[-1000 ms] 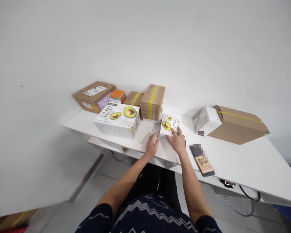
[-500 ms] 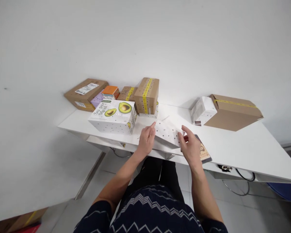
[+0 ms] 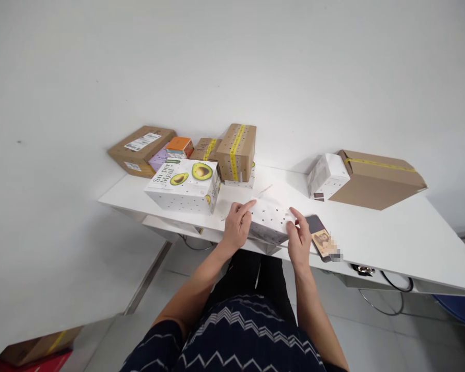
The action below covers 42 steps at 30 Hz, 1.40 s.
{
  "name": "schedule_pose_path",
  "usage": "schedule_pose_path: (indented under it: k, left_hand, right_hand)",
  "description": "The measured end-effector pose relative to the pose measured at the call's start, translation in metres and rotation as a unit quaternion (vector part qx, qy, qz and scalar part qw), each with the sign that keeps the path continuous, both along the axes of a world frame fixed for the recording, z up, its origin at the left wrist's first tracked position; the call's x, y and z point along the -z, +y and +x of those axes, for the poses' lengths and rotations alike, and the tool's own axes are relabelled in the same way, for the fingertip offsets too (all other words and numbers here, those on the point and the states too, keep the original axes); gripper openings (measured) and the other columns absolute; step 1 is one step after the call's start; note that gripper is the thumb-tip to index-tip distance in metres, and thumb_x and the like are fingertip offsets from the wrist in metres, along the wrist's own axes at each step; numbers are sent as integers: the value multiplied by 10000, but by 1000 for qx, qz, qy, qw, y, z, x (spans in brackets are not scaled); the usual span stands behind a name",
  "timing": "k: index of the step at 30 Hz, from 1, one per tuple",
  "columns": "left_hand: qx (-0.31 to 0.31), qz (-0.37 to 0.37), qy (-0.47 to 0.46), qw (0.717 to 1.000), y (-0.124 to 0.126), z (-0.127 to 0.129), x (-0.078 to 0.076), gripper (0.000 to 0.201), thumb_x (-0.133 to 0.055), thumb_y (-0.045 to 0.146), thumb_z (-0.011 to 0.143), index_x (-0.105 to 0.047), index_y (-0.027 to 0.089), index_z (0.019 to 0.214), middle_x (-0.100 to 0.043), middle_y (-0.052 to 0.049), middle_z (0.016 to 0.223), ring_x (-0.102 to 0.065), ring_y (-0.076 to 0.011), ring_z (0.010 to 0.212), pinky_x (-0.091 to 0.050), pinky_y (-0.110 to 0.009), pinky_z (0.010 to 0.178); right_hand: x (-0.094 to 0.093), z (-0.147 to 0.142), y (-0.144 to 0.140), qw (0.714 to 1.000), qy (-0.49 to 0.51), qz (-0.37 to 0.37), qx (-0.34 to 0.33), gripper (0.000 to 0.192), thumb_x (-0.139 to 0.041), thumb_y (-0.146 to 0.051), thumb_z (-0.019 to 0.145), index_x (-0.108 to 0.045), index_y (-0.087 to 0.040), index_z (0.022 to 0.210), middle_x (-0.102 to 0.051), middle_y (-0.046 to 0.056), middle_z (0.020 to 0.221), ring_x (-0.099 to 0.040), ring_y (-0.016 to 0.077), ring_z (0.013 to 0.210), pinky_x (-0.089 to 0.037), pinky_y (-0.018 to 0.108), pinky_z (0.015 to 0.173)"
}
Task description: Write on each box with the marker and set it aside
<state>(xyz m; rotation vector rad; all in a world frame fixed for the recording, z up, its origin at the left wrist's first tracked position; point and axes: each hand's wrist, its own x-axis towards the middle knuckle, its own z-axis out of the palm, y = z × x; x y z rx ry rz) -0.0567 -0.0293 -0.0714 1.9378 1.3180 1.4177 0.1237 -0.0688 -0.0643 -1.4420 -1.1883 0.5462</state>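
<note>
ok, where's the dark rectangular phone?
Head view, right of centre: the phone lies on the white table near its front edge, right of the bare right hand.

Pretty bare room tbh. Plain whitish-grey wall [image 3: 232, 62] fills the whole top half, with a few tiny dark specks on it. Long white counter [image 3: 380, 243] runs along it, with an open shelf [image 3: 174, 229] tucked under the front edge. Floor [image 3: 329, 305] is pale grey tile, you can see the joint lines, and a greyish strip [image 3: 145, 284] cuts diagonally across at the left. Light's soft and kinda cool, with faint shadows on the wall and a darker patch of floor lower right.
</note>
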Motion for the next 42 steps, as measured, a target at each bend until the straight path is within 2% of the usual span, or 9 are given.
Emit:
schedule_pose_path:
  k: [7, 12, 17, 20, 23, 28, 33, 39, 42]
  left_hand:
    - [-11, 31, -6, 999, 11, 6, 15, 448, -283, 408, 990, -565, 190, 1261, -485, -59, 944, -520, -128, 738, -466, -280, 710]
    - [-14, 42, -18, 999, 12, 7, 24, 473, -269, 451, 985, -542, 194, 1274, -508, -86, 1006, -546, -170, 900, -475, -332, 835]
    - [77, 18, -26, 997, 18, -4, 37, 549, -293, 555, 948, -437, 210, 1351, -454, -142, 1347, -429, -256, 1281, -397, -411, 1046]
    - [143, -71, -33, 987, 21, -9, 45, 761, -501, 608, 850, -272, 208, 1457, -424, -148, 1424, -453, -277, 1284, -431, -394, 1028]
    - [155, -128, -67, 977, 21, -7, 44, 929, -622, 601, 769, -191, 209, 1492, -394, -143, 1467, -448, -286, 1299, -444, -378, 1020]
    - [62, -183, -101, 976, 20, 3, 34, 785, -603, 540, 822, -255, 291, 1480, -471, -85, 1430, -478, -275, 1284, -464, -372, 992]
    - [4, -285, -182, 941, 30, 1, 55, 663, -515, 552, 879, -364, 210, 1426, -604, -150, 1265, -616, -250, 1109, -521, -359, 873]
    - [42, -260, -231, 936, 31, -4, 68, 508, -442, 560, 900, -598, 193, 1215, -617, -99, 1274, -563, -248, 1196, -471, -377, 979]
    - [45, -260, -237, 935, 26, -5, 68, 527, -404, 563, 909, -629, 186, 1200, -624, -78, 1272, -539, -251, 1227, -431, -386, 1031]
  right_hand:
    - [7, -7, 17, 998, 0, 24, 50, 425, -441, -375, 870, -576, -205, 1234, -590, 97, 1262, -528, 229, 1088, -427, 385, 901]
    - [15, -5, 18, 994, -67, 65, 61, 438, -334, -428, 927, -622, -218, 1182, -597, 91, 1249, -498, 247, 1184, -370, 450, 1009]
    - [38, 6, 8, 995, -97, 35, -9, 621, -262, -571, 928, -407, -218, 1419, -471, 123, 1401, -429, 274, 1283, -360, 484, 1030]
    - [55, 10, -3, 994, -83, -22, -68, 706, -336, -588, 913, -228, -212, 1502, -389, 149, 1463, -369, 285, 1342, -351, 492, 1047]
    - [61, 9, -11, 991, -50, -43, -119, 710, -452, -511, 905, -216, -209, 1502, -372, 149, 1482, -362, 275, 1352, -333, 486, 1071]
    - [49, 10, -7, 989, 29, -60, -129, 589, -521, -450, 884, -392, -243, 1420, -540, 110, 1352, -566, 236, 1135, -477, 400, 931]
    - [58, 10, 8, 993, 61, -97, -33, 572, -591, -490, 815, -537, -174, 1289, -632, 134, 1198, -632, 216, 909, -532, 381, 801]
    - [73, 5, 4, 989, 80, -109, -57, 571, -565, -508, 816, -564, -145, 1256, -592, 166, 1261, -604, 248, 1074, -508, 405, 894]
    - [74, 4, -8, 989, 56, -115, -75, 703, -618, -496, 781, -459, -161, 1378, -523, 164, 1364, -549, 265, 1177, -479, 415, 950]
